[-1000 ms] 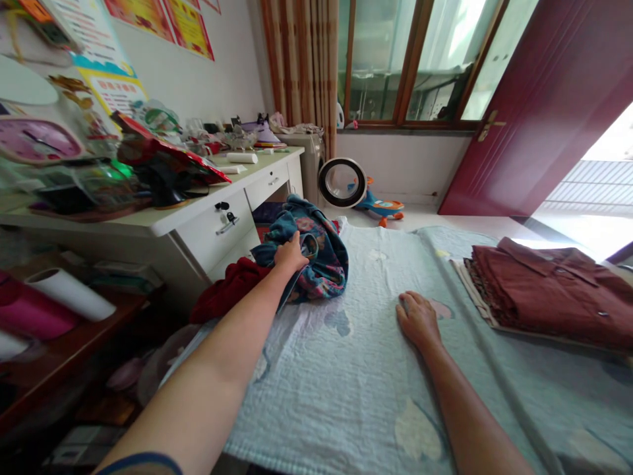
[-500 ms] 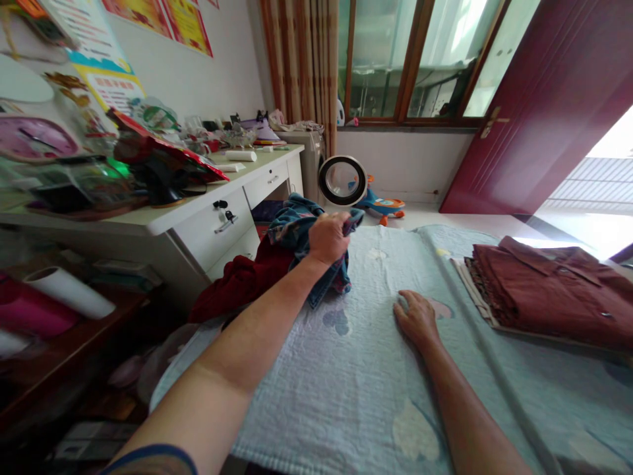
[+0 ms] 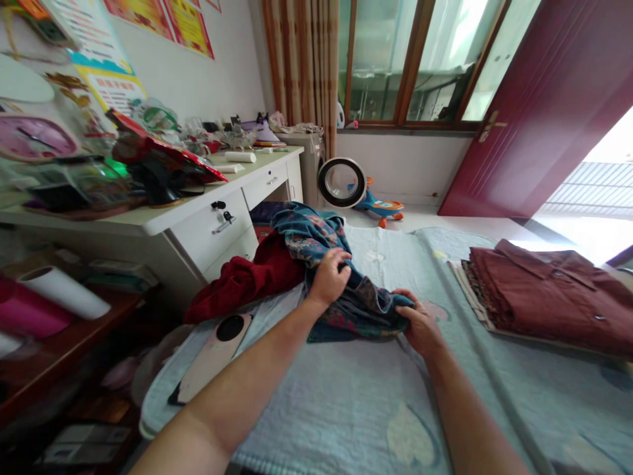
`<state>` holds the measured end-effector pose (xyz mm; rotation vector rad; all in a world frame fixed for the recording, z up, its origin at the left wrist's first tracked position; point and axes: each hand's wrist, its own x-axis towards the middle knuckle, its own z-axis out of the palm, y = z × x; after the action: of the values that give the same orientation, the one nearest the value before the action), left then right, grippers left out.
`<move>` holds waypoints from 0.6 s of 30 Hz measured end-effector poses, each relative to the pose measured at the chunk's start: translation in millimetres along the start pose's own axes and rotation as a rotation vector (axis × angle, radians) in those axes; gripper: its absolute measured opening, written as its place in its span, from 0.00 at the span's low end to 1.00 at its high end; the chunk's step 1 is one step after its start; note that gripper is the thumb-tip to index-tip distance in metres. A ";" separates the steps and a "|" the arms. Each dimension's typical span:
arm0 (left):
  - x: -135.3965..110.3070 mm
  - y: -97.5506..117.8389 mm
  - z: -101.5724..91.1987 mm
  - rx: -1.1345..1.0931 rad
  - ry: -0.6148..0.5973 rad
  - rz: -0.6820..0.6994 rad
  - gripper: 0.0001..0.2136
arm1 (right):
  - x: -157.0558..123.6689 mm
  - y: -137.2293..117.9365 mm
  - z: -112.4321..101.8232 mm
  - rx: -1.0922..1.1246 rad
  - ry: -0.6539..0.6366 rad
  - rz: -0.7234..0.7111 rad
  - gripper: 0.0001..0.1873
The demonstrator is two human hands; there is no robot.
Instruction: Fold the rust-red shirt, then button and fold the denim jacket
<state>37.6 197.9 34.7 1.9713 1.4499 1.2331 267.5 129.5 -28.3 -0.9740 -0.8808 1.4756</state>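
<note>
Right hand (image 3: pixel 421 323) clamped on right end of blue floral garment (image 3: pixel 363 302); left hand (image 3: pixel 330 278) over its middle, grip unclear.

Nothing could be read for certain: the white, blue and yellow paper poster (image 3: pixel 101 54) on the white wall (image 3: pixel 237 56) bore rows of blurred characters, and the markings on the pink, rounded clock (image 3: pixel 35 140) were too indistinct.

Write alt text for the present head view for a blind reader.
The right hand grips one end of a blue floral garment, the left hand near its middle, on a pale quilted cover. Dark red cloth lies to the left, folded brown clothes to the right.
</note>
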 end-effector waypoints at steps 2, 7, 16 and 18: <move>21.5 -14.3 -23.3 0.197 0.396 -0.213 0.22 | -0.9 -1.8 1.3 0.068 -0.073 0.073 0.21; 66.3 -50.6 -53.0 0.227 0.344 -0.599 0.47 | -5.1 3.1 9.5 0.048 -0.233 0.231 0.19; 94.0 -11.9 -43.5 0.188 0.302 -0.177 0.24 | -8.4 8.7 11.1 0.034 -0.323 0.237 0.20; 87.3 11.1 -34.8 0.116 0.277 -0.026 0.24 | -7.0 7.2 11.0 0.025 -0.268 0.172 0.25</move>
<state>21.3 266.7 97.6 1.9052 1.7087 1.4888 255.0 121.6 -29.9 -0.8631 -0.9857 1.7895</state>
